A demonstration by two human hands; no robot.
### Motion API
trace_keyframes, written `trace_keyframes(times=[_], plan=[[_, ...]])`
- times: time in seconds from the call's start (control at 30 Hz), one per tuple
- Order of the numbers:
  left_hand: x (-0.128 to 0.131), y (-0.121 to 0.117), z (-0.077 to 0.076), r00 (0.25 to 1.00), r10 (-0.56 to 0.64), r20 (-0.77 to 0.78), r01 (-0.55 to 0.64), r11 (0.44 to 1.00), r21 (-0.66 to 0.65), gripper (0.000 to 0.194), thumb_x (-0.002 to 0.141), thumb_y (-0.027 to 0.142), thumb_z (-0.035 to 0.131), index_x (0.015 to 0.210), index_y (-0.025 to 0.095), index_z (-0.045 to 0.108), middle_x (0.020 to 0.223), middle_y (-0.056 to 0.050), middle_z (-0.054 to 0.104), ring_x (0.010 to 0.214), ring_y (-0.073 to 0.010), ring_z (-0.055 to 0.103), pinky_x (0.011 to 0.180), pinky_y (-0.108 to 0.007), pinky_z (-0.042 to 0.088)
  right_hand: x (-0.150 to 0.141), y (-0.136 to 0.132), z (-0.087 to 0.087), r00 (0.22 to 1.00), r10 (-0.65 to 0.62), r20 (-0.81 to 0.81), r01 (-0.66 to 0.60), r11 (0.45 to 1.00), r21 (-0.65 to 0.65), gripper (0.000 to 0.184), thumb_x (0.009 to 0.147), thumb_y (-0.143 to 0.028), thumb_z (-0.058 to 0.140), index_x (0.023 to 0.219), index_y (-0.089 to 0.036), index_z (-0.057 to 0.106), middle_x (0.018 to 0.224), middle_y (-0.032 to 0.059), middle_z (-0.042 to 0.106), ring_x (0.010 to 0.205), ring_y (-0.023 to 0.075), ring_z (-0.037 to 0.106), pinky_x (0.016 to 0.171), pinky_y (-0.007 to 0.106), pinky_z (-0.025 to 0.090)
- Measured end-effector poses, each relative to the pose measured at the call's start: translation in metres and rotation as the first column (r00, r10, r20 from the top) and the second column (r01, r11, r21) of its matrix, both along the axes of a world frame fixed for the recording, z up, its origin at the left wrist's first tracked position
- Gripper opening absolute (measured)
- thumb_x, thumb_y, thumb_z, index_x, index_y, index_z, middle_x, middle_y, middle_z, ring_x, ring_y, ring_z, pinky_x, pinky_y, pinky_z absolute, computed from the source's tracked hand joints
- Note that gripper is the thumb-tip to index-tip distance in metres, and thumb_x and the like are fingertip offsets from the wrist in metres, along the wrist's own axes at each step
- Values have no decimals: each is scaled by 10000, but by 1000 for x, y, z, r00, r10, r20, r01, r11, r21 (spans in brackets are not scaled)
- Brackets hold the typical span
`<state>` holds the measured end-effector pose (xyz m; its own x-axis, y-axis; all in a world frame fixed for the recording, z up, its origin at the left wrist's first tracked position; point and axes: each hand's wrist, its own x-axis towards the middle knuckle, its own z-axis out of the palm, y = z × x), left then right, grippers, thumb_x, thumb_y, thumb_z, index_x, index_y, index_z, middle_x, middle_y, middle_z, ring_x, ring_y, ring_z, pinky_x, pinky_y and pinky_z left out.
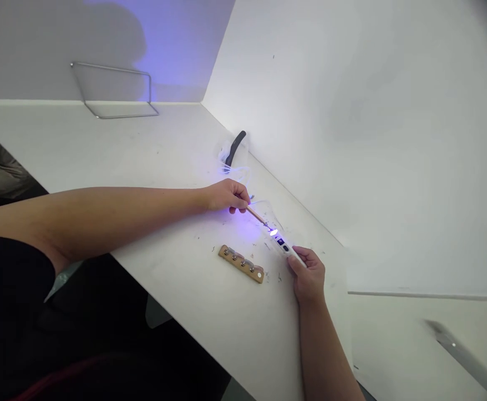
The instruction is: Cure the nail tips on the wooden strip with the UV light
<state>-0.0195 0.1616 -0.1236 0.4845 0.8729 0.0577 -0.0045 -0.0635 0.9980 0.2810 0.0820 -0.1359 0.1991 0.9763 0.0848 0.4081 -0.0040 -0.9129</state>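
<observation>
On a white counter [101, 145], a person's left hand [227, 196] reaches in from the left and the right hand [308, 274] comes up from below. The right fingers [310, 257] wrap around the rear of a white pen-shaped electric tool [286, 247], which lies low over the counter. Its long axis slants up and to the left, and its tip glows blue-white. Its small dark display is too small to read, and no brand or writing is legible. Just beyond the glowing tip, the left fingers [242, 197] pinch a thin wooden rod [256, 215], whose far end meets that tip. Near the tool, on the side toward the person, lies a wooden strip [241, 263] set with metal studs. Farther along the counter beyond the tool, a dark handle [235, 147] sits in clear plastic [232, 167] against a white wall panel [373, 139].
</observation>
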Motion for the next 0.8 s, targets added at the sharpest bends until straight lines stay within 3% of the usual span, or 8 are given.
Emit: trace_keyframes(times=[0.53, 0.8], plan=[[1, -7, 10, 999, 33, -37, -34, 999, -29, 83, 670, 198, 537, 707, 134, 575, 633, -1, 612, 455, -54, 467, 505, -213, 386, 3, -1, -2, 999, 0, -46, -1, 1000, -25, 327, 588, -300, 717, 873, -177, 615, 777, 28, 647, 712, 158, 578, 662, 308, 465], [3, -6, 6, 999, 4, -47, -5, 1000, -20, 117, 684, 256, 539, 708, 145, 567, 629, 0, 612, 466, -59, 469, 509, -211, 388, 1, -1, -1, 1000, 10, -15, -10, 1000, 1, 338, 585, -303, 712, 876, -165, 612, 783, 44, 653, 709, 176, 592, 663, 336, 480]])
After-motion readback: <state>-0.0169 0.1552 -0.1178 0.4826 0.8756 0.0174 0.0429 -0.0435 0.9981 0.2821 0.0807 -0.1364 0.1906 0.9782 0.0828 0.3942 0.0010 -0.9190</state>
